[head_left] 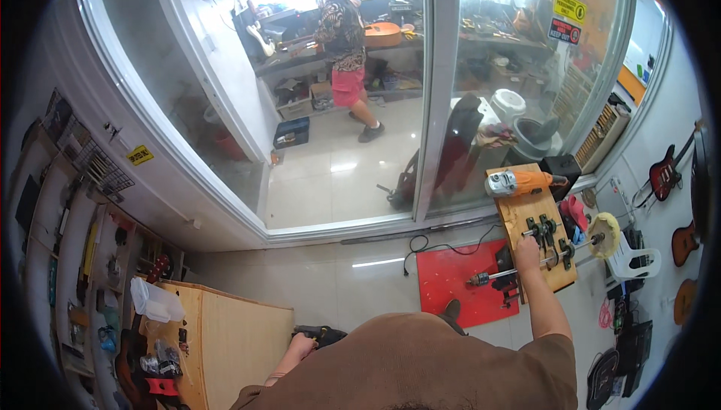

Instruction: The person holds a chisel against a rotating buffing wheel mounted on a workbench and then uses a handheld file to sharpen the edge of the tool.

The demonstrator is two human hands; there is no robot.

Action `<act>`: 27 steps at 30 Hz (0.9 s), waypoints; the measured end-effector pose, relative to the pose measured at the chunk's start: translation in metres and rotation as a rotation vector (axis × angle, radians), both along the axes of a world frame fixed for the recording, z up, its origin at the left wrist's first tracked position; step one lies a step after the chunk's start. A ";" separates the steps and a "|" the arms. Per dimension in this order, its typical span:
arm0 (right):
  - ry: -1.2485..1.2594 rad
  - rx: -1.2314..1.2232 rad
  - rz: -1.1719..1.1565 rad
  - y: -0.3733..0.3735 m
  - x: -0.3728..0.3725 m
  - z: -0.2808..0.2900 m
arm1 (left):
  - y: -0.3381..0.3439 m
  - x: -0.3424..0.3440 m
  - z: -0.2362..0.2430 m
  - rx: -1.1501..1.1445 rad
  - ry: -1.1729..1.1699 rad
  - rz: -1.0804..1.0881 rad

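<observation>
My right hand (pixel 528 254) is closed at the left edge of a wooden board (pixel 562 276), beside dark green bearing blocks (pixel 542 228). What its fingers grip is too small to make out. Just below that hand, a steel shaft (pixel 505 273) runs across the board through more blocks. The shaft has a drill chuck (pixel 478 279) at its left end and a pale yellow buffing wheel (pixel 604 235) at its right. Low on the left, my left hand (pixel 302 345) is closed against a black object with a bit of yellow (pixel 323 335), partly hidden by my shirt.
An orange angle grinder (pixel 526 182) lies at the board's far end. Below is a red mat (pixel 451 269) with a black cord (pixel 443 247) near it. A wooden cabinet (pixel 248 327) stands left. Behind glass panels, a person (pixel 344 42) is at a cluttered workbench. Guitars (pixel 664 173) hang right.
</observation>
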State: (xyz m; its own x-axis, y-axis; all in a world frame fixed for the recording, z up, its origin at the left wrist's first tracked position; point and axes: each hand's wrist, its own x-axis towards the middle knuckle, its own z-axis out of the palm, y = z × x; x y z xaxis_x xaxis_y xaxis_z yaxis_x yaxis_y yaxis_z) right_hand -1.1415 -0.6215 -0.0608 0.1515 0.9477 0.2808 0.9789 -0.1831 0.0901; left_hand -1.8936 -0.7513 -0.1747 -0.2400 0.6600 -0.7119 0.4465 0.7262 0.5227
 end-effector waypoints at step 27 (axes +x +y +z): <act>0.713 0.055 -0.028 0.023 -0.078 0.018 | 0.075 0.019 -0.032 -0.221 0.181 -0.466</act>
State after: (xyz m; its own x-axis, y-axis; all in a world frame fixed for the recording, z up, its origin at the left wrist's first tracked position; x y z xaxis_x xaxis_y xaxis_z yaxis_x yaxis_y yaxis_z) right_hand -1.2191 -0.5984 -0.0431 0.3397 0.9282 0.1516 0.7910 -0.1947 -0.5800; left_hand -1.8749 -0.6759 -0.2064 -0.0892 0.5652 -0.8201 0.8159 0.5137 0.2654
